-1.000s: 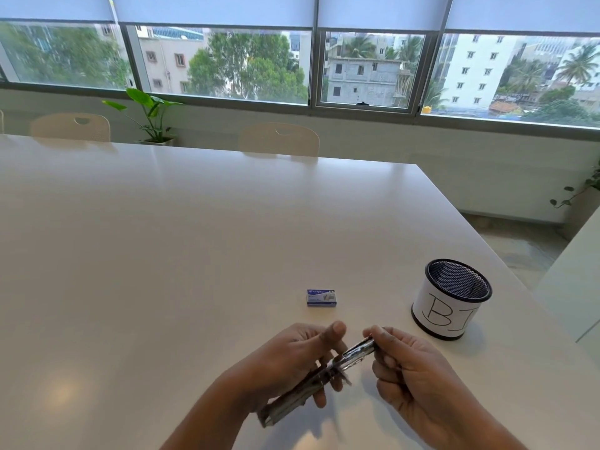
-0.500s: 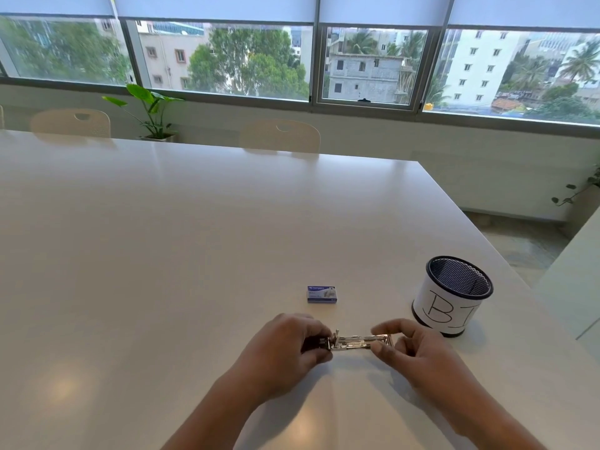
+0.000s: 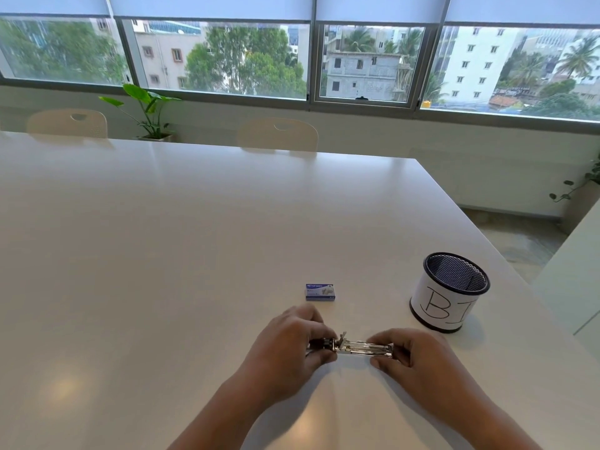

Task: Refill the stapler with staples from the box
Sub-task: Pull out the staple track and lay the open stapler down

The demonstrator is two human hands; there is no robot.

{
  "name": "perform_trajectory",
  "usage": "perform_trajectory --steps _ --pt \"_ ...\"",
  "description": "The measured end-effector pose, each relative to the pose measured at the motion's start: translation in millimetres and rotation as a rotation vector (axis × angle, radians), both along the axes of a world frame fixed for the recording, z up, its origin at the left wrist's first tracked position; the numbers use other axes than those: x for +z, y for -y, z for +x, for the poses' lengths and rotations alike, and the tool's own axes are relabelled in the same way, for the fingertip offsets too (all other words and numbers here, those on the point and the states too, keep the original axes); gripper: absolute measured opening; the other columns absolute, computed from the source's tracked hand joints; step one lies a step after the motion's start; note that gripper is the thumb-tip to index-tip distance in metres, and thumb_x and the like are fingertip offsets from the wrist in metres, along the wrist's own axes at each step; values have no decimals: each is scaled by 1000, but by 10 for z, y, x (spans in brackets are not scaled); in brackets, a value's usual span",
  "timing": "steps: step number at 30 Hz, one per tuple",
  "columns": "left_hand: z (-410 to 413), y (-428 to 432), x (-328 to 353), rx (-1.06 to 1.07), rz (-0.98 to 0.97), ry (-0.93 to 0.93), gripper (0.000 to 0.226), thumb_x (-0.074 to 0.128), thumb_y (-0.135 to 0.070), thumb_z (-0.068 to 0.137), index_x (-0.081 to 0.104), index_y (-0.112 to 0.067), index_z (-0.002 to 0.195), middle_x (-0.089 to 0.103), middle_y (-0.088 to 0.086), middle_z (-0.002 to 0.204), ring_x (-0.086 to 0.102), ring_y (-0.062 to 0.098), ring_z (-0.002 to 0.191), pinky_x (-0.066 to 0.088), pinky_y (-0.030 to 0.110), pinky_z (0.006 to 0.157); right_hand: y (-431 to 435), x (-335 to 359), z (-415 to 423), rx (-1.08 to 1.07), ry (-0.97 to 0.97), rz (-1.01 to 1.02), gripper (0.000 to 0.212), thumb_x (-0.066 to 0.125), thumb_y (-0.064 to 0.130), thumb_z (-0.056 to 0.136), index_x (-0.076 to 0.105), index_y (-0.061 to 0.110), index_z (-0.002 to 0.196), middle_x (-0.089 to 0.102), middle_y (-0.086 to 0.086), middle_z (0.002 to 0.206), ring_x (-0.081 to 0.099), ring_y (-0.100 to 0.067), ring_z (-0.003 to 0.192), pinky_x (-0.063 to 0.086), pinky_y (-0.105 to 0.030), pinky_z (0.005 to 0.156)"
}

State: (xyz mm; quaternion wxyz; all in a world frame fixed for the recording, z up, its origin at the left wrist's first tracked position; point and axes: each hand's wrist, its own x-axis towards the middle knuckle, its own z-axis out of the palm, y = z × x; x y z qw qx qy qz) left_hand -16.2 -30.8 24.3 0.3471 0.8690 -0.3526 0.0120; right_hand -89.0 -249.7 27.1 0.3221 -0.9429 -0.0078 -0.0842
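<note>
A small metal stapler (image 3: 357, 346) lies flat on the white table (image 3: 162, 254), spread open so its shiny staple channel faces up. My left hand (image 3: 292, 342) grips its dark rear end. My right hand (image 3: 409, 355) pinches the front end. Just beyond the hands a small blue staple box (image 3: 320, 292) rests closed on the table, untouched.
A black mesh cup with a white paper label (image 3: 449, 295) stands to the right of the box, near the table's right edge. Two pale chairs (image 3: 277, 134) and a potted plant (image 3: 149, 115) sit at the far side under the windows.
The stapler went from being held tilted above the table to lying flat and spread open on it. Both hands came down with it and stayed on its ends.
</note>
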Motion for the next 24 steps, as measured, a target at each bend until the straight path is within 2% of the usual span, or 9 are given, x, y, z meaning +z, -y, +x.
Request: perform_trajectory --steps 4,9,15,18,19,21,24 --pt "-19 0 7 14 39 60 26 74 -39 85 74 -33 110 58 -15 92 48 5 89 43 24 83 -9 -14 -3 -15 -5 -1 21 78 28 72 73 43 86 68 17 67 51 -3 53 40 -14 53" --pt "-29 5 -13 16 59 50 27 73 -40 86 73 -33 111 58 -15 94 46 3 91 39 23 87 -20 -17 -2 2 -21 -19 19 78 26 72 74 38 87 61 28 60 49 -2 50 37 -10 50" --pt "-27 20 -31 13 111 23 27 72 -41 85 73 -34 111 60 -13 96 47 6 96 37 22 86 -39 -15 -6 -13 -35 -80 16 73 31 71 71 41 83 56 26 54 46 -3 48 37 -12 48" --pt "-29 20 -40 19 119 8 29 73 -41 84 73 -34 112 61 -13 98 48 7 99 37 22 86 -59 -9 -12 -15 -56 -122 14 71 34 73 68 39 85 56 32 57 50 -1 52 39 -10 52" --pt "-26 19 -43 20 122 6 30 73 -42 84 73 -34 113 61 -13 99 48 7 99 37 22 87 -67 -4 -16 -16 -69 -124 15 72 35 74 67 39 87 57 29 57 51 0 54 39 -10 54" --pt "-23 18 -50 24 127 6 31 73 -42 84 72 -34 114 61 -13 99 48 7 99 37 21 87 -79 19 -24 -30 -97 -129 20 71 36 74 60 37 91 55 13 50 50 -2 54 39 -14 55" --pt "-21 19 -58 30 139 6 31 73 -43 82 72 -35 112 60 -14 99 48 6 98 37 22 88 -90 111 -28 -53 -168 -65 19 71 28 72 53 29 78 53 7 49 46 -4 50 38 -18 51"
